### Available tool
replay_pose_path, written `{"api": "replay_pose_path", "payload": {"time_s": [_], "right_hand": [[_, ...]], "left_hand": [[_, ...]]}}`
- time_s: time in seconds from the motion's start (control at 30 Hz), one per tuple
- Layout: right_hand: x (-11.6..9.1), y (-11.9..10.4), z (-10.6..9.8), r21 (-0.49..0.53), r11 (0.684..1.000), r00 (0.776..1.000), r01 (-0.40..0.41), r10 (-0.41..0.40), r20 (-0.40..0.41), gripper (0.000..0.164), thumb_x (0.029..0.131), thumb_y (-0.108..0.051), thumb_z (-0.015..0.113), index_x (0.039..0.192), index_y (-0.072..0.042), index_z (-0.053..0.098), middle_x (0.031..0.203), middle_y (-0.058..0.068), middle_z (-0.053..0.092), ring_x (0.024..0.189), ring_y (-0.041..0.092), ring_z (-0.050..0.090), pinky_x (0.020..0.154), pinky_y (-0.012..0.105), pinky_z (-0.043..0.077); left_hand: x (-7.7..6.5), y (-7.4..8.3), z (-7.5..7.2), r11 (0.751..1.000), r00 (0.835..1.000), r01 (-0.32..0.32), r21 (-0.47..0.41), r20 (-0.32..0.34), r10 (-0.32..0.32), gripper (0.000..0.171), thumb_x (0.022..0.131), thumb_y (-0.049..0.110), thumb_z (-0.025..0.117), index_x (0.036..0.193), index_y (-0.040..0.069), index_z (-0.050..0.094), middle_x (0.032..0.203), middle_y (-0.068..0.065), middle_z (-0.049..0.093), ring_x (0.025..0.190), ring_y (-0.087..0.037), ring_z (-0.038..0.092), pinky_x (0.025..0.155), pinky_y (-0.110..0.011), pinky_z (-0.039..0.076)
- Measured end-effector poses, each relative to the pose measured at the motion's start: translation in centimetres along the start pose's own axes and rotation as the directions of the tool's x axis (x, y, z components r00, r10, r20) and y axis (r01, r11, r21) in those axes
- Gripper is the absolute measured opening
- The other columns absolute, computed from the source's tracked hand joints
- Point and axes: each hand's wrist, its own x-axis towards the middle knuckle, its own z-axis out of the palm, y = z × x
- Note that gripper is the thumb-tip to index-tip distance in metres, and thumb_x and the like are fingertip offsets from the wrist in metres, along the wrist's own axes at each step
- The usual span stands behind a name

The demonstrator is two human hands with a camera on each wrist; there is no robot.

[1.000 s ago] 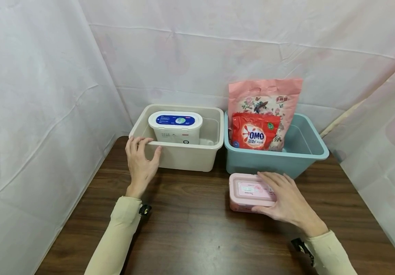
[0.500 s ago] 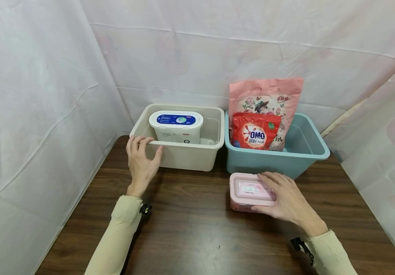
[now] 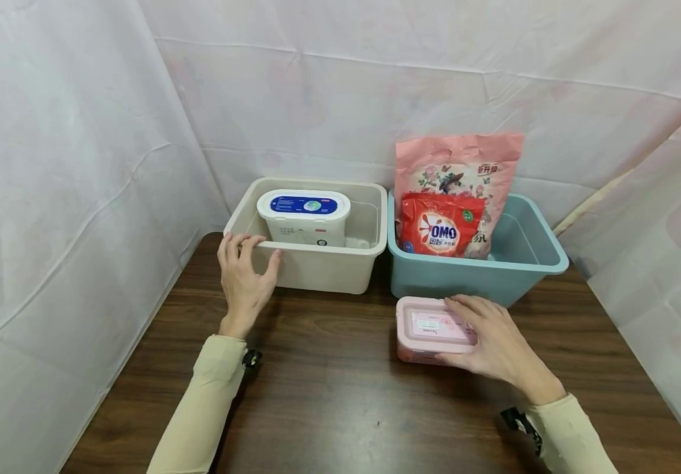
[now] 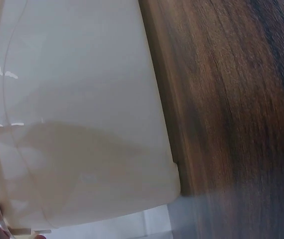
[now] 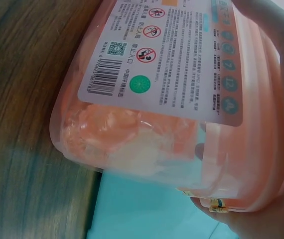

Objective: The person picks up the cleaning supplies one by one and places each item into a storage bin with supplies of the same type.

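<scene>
My left hand (image 3: 245, 276) grips the near rim of a beige plastic bin (image 3: 328, 270), fingers over the edge and thumb against the front. In the left wrist view that bin's wall (image 4: 87, 99) fills much of the frame; only bits of fingers show at the rim. My right hand (image 3: 497, 339) holds the right end of a pink lidded box (image 3: 429, 327), thumb on the near side and fingers on the far side. The right wrist view shows the box's clear, pinkish side with a printed label (image 5: 167, 59); it stands on the table in front of the blue bin.
A white lidded tub (image 3: 305, 220) sits in the beige bin. The blue bin (image 3: 453, 280), right beside it, holds a red OMO detergent bag (image 3: 441, 227) in front of a taller pink bag (image 3: 459, 148). Pale curtains (image 3: 317, 85) surround the brown wooden table (image 3: 328, 395).
</scene>
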Motion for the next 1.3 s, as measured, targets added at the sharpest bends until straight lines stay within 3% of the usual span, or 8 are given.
{"api": "replay_pose_path", "payload": {"time_s": [0.33, 0.83, 1.3], "right_hand": [[0.5, -0.04, -0.22, 0.012, 1.0, 0.999, -0.017, 0.017, 0.032, 0.095, 0.071, -0.061, 0.091, 0.147, -0.012, 0.063, 0.143, 0.016, 0.063, 0.131, 0.04, 0.054, 0.109, 0.069, 0.04], [0.78, 0.04, 0.19, 0.035, 0.999, 1.0, -0.017, 0.017, -0.011, 0.095, 0.066, -0.06, 0.094, 0.143, -0.012, 0.067, 0.139, 0.015, 0.065, 0.127, 0.037, 0.056, 0.105, 0.065, 0.043], [-0.09, -0.02, -0.03, 0.024, 0.999, 0.999, -0.032, 0.032, -0.011, 0.098, 0.066, -0.062, 0.093, 0.144, -0.01, 0.066, 0.139, 0.015, 0.064, 0.124, 0.034, 0.055, 0.102, 0.06, 0.042]], "left_hand": [[0.24, -0.08, -0.27, 1.0, 1.0, -0.01, -0.001, -0.008, 0.01, 0.042, 0.093, 0.046, 0.078, 0.121, 0.016, 0.072, 0.141, -0.013, 0.058, 0.156, -0.038, 0.033, 0.11, -0.072, 0.045], [0.27, -0.37, -0.45, 1.0, 1.0, 0.01, 0.011, 0.014, -0.011, 0.041, 0.094, 0.044, 0.077, 0.124, 0.017, 0.071, 0.144, -0.01, 0.057, 0.158, -0.034, 0.03, 0.1, -0.076, 0.049], [0.07, -0.53, -0.02, 1.0, 1.0, -0.022, 0.01, 0.0, 0.022, 0.039, 0.094, 0.044, 0.076, 0.121, 0.017, 0.072, 0.14, -0.01, 0.061, 0.155, -0.036, 0.034, 0.104, -0.074, 0.048]]}}
